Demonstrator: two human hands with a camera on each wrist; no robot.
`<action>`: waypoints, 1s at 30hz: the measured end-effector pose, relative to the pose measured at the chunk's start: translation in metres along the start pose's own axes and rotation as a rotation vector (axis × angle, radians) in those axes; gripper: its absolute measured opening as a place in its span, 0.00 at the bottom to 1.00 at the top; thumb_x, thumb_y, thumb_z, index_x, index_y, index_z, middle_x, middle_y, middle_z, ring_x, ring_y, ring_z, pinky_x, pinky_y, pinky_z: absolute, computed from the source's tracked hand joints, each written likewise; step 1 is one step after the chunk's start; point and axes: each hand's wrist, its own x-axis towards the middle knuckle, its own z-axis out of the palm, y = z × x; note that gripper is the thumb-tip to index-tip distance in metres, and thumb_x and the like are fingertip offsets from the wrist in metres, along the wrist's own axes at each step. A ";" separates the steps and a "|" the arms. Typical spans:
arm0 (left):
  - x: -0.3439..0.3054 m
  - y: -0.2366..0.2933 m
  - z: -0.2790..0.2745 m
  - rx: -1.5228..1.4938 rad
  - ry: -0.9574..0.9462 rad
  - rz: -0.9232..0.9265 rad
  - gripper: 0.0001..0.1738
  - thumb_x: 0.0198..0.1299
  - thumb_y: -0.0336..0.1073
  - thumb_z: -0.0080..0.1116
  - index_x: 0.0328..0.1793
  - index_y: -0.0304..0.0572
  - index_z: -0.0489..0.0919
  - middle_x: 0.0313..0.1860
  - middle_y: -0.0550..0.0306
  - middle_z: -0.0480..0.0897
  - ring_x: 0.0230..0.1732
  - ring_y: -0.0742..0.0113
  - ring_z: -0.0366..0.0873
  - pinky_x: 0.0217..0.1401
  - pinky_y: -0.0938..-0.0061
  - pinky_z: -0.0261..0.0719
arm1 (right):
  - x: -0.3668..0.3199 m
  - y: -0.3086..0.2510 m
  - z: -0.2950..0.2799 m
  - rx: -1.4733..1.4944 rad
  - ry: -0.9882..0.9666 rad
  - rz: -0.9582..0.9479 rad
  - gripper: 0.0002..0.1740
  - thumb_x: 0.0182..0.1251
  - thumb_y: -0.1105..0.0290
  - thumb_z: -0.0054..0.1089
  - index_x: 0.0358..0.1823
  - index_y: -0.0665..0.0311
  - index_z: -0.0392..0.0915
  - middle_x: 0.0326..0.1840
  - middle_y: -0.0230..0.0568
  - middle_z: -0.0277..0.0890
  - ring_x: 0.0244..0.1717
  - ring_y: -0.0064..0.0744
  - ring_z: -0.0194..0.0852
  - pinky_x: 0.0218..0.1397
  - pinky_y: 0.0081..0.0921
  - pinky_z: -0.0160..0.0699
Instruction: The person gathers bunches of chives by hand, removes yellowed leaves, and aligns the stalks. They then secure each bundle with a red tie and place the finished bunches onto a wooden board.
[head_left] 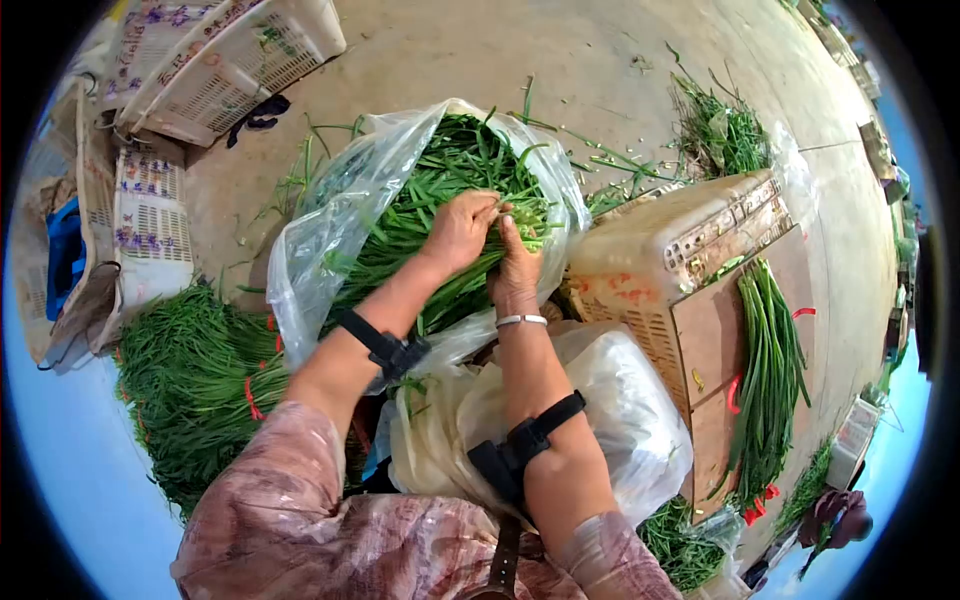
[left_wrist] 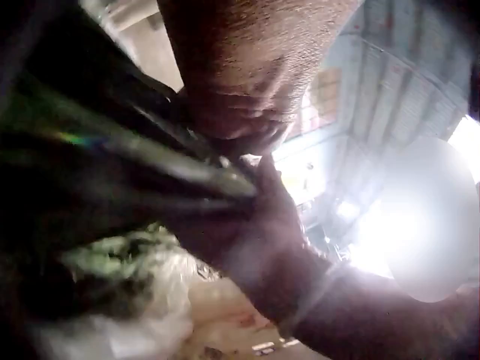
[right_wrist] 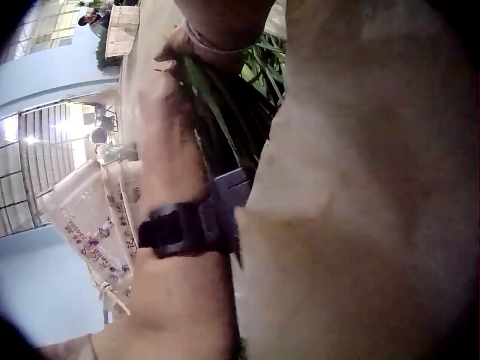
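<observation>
Two hands, the left hand and right hand, grip one bunch of green stalks above one plastic bag. The left wrist view, unlike the head view, shows ribbed panels.

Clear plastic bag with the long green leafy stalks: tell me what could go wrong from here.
The long green leafy stalks are gathered at their pale ends between the left hand and right hand; a loosened grip might let some slip out of line. The bag looks thin and crumpled, so it could fold in or snag. The stained cream plastic crate sits close by, and an elbow might knock it.
</observation>
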 end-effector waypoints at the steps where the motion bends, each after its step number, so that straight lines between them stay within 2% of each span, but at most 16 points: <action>1: -0.006 0.018 -0.001 -0.086 -0.106 -0.155 0.15 0.60 0.27 0.47 0.52 0.34 0.75 0.52 0.46 0.77 0.51 0.58 0.76 0.55 0.72 0.72 | 0.000 -0.002 -0.003 -0.004 0.005 -0.003 0.18 0.53 0.75 0.66 0.46 0.65 0.74 0.41 0.33 0.75 0.40 0.25 0.73 0.47 0.22 0.72; 4: -0.025 0.001 0.012 -0.099 -0.055 -0.069 0.18 0.62 0.30 0.45 0.56 0.32 0.72 0.62 0.42 0.68 0.61 0.54 0.68 0.61 0.71 0.66 | -0.005 -0.003 -0.003 -0.126 0.108 0.007 0.19 0.50 0.77 0.67 0.45 0.65 0.74 0.40 0.34 0.75 0.39 0.27 0.73 0.45 0.23 0.73; 6: -0.032 0.013 0.003 -0.133 -0.105 0.016 0.21 0.63 0.36 0.44 0.59 0.30 0.69 0.70 0.39 0.55 0.70 0.50 0.54 0.68 0.68 0.56 | -0.002 -0.001 -0.004 -0.139 0.100 0.025 0.19 0.50 0.78 0.67 0.45 0.66 0.74 0.40 0.34 0.75 0.39 0.27 0.74 0.43 0.23 0.74; 10: -0.041 0.006 0.010 -0.120 -0.035 0.126 0.28 0.64 0.46 0.44 0.63 0.30 0.65 0.72 0.38 0.48 0.74 0.49 0.43 0.71 0.64 0.49 | 0.002 0.002 -0.003 -0.123 0.131 0.029 0.15 0.50 0.82 0.65 0.41 0.67 0.74 0.36 0.36 0.76 0.33 0.30 0.75 0.38 0.25 0.77; 13: -0.041 -0.001 0.002 -0.291 -0.027 0.055 0.29 0.65 0.48 0.42 0.63 0.31 0.65 0.72 0.42 0.51 0.73 0.51 0.47 0.71 0.64 0.49 | 0.003 0.005 -0.009 -0.127 0.185 0.004 0.14 0.49 0.82 0.64 0.40 0.67 0.75 0.35 0.36 0.76 0.32 0.30 0.76 0.37 0.26 0.77; 14: -0.035 -0.006 -0.001 -0.698 -0.010 -0.202 0.30 0.65 0.51 0.42 0.63 0.33 0.66 0.70 0.47 0.57 0.71 0.55 0.52 0.70 0.65 0.52 | 0.003 0.006 -0.010 -0.114 0.216 -0.017 0.14 0.50 0.83 0.64 0.40 0.67 0.75 0.35 0.36 0.76 0.32 0.30 0.76 0.37 0.26 0.77; 15: -0.028 -0.015 -0.006 -1.034 0.038 -0.257 0.30 0.65 0.53 0.40 0.62 0.35 0.67 0.64 0.53 0.67 0.66 0.61 0.62 0.67 0.67 0.58 | 0.003 0.007 -0.012 -0.113 0.228 -0.025 0.14 0.50 0.83 0.64 0.40 0.67 0.75 0.35 0.36 0.76 0.32 0.30 0.76 0.37 0.26 0.77; 17: 0.003 -0.019 -0.037 -0.875 -0.265 -0.376 0.30 0.65 0.54 0.41 0.61 0.35 0.68 0.57 0.55 0.73 0.60 0.66 0.68 0.64 0.68 0.63 | -0.003 0.008 -0.008 0.003 0.093 -0.031 0.14 0.50 0.81 0.64 0.39 0.66 0.75 0.35 0.34 0.76 0.32 0.28 0.75 0.37 0.23 0.76; 20: 0.029 -0.078 -0.027 -0.570 -0.806 -0.682 0.31 0.62 0.57 0.46 0.61 0.39 0.69 0.56 0.55 0.75 0.56 0.69 0.70 0.61 0.72 0.65 | -0.025 0.004 0.029 -0.242 0.019 -0.061 0.12 0.50 0.79 0.65 0.38 0.65 0.76 0.36 0.32 0.76 0.33 0.22 0.73 0.39 0.19 0.73; 21: 0.025 -0.107 -0.010 -0.550 -0.926 -0.555 0.30 0.59 0.61 0.47 0.57 0.47 0.75 0.52 0.59 0.77 0.51 0.75 0.70 0.54 0.79 0.67 | -0.033 0.003 0.041 -0.298 -0.007 -0.059 0.12 0.52 0.79 0.64 0.39 0.67 0.76 0.36 0.33 0.76 0.34 0.23 0.74 0.40 0.20 0.75; 23: 0.007 -0.189 -0.017 -1.008 -0.981 -0.739 0.26 0.66 0.48 0.43 0.60 0.36 0.69 0.56 0.56 0.74 0.58 0.69 0.69 0.65 0.74 0.61 | -0.054 0.003 0.059 -0.424 -0.156 -0.131 0.13 0.52 0.77 0.64 0.41 0.67 0.76 0.36 0.32 0.77 0.35 0.21 0.74 0.41 0.18 0.74; 25: 0.009 0.030 -0.069 -0.604 -1.017 -0.366 0.25 0.66 0.46 0.43 0.61 0.34 0.68 0.60 0.56 0.72 0.60 0.70 0.67 0.67 0.73 0.59 | -0.081 -0.004 0.078 -0.436 -0.235 -0.132 0.14 0.52 0.77 0.63 0.41 0.68 0.76 0.35 0.32 0.77 0.34 0.20 0.74 0.40 0.17 0.74; 26: 0.008 0.030 -0.071 -0.601 -1.025 -0.363 0.25 0.66 0.46 0.43 0.61 0.34 0.68 0.60 0.56 0.72 0.60 0.70 0.67 0.67 0.73 0.59 | -0.093 -0.002 0.082 -0.404 -0.239 -0.125 0.14 0.51 0.77 0.63 0.41 0.69 0.75 0.34 0.31 0.77 0.34 0.19 0.74 0.39 0.16 0.74; 27: 0.006 0.023 -0.075 -0.480 -1.047 -0.078 0.24 0.66 0.45 0.43 0.60 0.36 0.70 0.60 0.53 0.72 0.62 0.66 0.66 0.67 0.72 0.59 | -0.106 -0.005 0.092 -0.392 -0.257 -0.140 0.08 0.52 0.78 0.62 0.34 0.66 0.74 0.29 0.28 0.75 0.29 0.17 0.72 0.33 0.17 0.73; 29: 0.001 -0.004 -0.069 -0.230 -1.036 0.485 0.21 0.65 0.45 0.45 0.59 0.40 0.72 0.59 0.48 0.72 0.64 0.58 0.64 0.66 0.68 0.59 | -0.144 -0.025 0.109 -0.624 -0.451 -0.153 0.15 0.47 0.78 0.63 0.38 0.64 0.73 0.28 0.32 0.74 0.29 0.22 0.71 0.33 0.20 0.73; 30: 0.006 -0.107 -0.005 0.085 -1.221 0.621 0.23 0.66 0.48 0.41 0.58 0.40 0.73 0.63 0.43 0.67 0.65 0.51 0.61 0.66 0.65 0.60 | -0.161 -0.039 0.114 -0.690 -0.691 -0.271 0.19 0.45 0.75 0.64 0.42 0.65 0.73 0.36 0.35 0.76 0.38 0.24 0.74 0.45 0.23 0.73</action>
